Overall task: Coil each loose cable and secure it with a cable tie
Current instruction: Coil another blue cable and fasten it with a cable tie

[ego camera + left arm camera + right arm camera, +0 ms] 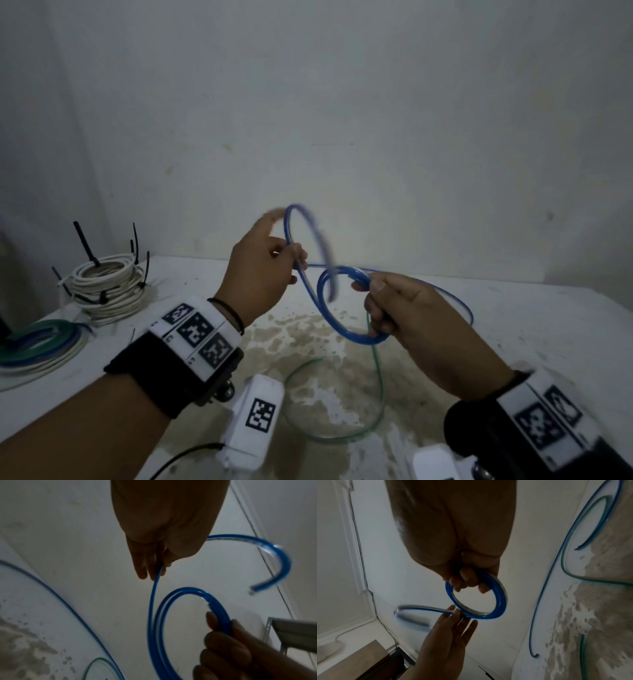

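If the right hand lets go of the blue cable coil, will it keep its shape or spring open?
Probably it springs open. The blue cable holds smooth round loops only inside the right hand grip, and no tie is on it. The free end by the left hand arcs in the air without drooping, so it seems rather stiff.

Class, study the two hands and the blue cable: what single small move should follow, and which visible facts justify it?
Probably the left hand should lay its raised loop of blue cable onto the coil that the right hand grips. The coil holds only a few turns, a long stretch trails loose across the table, and no tie is on it yet.
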`<state>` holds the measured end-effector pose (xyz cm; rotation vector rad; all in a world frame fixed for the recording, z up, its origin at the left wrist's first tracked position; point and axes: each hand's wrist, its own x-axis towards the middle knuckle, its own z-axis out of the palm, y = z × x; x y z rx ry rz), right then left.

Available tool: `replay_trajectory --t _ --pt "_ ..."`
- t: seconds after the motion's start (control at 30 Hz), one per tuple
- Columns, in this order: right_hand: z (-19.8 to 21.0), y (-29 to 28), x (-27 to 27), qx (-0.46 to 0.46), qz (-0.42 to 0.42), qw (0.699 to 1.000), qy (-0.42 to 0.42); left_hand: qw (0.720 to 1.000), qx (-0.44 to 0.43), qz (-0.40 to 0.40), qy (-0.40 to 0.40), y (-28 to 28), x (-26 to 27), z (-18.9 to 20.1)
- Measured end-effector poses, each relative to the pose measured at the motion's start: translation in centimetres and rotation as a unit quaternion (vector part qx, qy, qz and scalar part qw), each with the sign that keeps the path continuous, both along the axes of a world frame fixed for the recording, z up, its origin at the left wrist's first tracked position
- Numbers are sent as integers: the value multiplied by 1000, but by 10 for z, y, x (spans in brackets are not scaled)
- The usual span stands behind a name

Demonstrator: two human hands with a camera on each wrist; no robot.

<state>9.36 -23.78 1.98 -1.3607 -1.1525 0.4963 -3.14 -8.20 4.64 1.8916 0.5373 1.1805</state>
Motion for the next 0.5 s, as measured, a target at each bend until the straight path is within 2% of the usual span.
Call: replay_trajectory --t 0.2,0.3,0.5 --pt "-6 7 0 -13 7 999 -34 998 51 -10 28 -2 1 5" --pt "-9 9 1 -10 8 1000 -28 993 109 -6 46 -4 3 6" --pt "-11 12 1 -2 0 1000 -21 983 173 -32 52 -5 4 6"
